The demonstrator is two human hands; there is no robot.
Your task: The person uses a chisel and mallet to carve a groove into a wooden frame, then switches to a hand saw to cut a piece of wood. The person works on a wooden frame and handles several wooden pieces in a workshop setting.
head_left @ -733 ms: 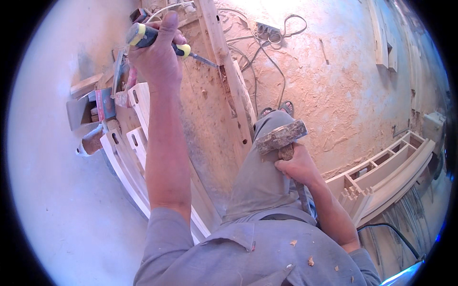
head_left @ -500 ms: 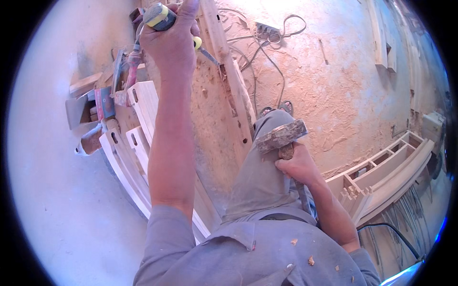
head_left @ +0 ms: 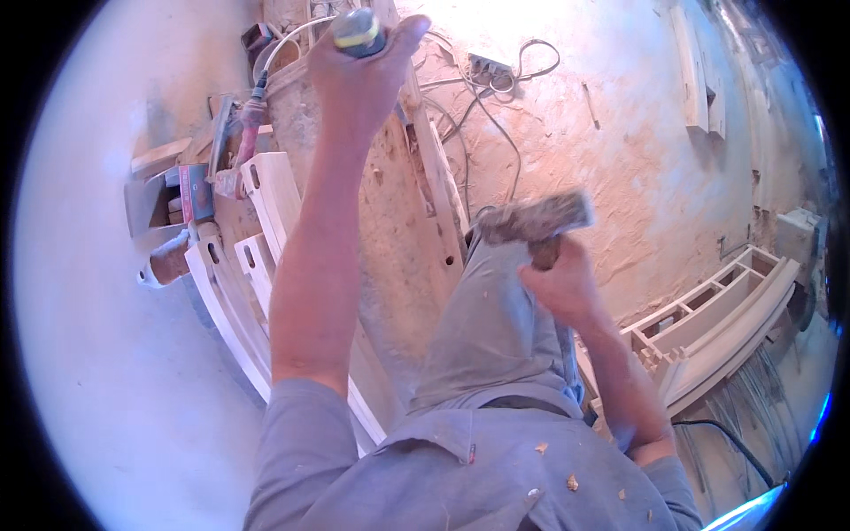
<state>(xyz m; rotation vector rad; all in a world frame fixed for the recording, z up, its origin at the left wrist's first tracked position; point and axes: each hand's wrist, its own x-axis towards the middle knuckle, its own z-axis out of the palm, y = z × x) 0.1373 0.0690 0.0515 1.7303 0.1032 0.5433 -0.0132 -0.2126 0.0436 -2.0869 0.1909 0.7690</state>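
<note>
The left hand point(head_left: 367, 75) reached far out, its grip wrapped round a chisel's yellow-and-black handle point(head_left: 357, 31) above the dusty bench point(head_left: 390, 239). The right hand point(head_left: 562, 283) clenched a blurred wooden mallet point(head_left: 531, 221) over the knee, beside pale, slotted, curved wooden rails point(head_left: 266, 199).

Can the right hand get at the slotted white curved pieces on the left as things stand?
Probably not directly. The right hand is wrapped around a hammer on the far side of the raised knee, and the outstretched left arm lies across the curved white pieces.
</note>
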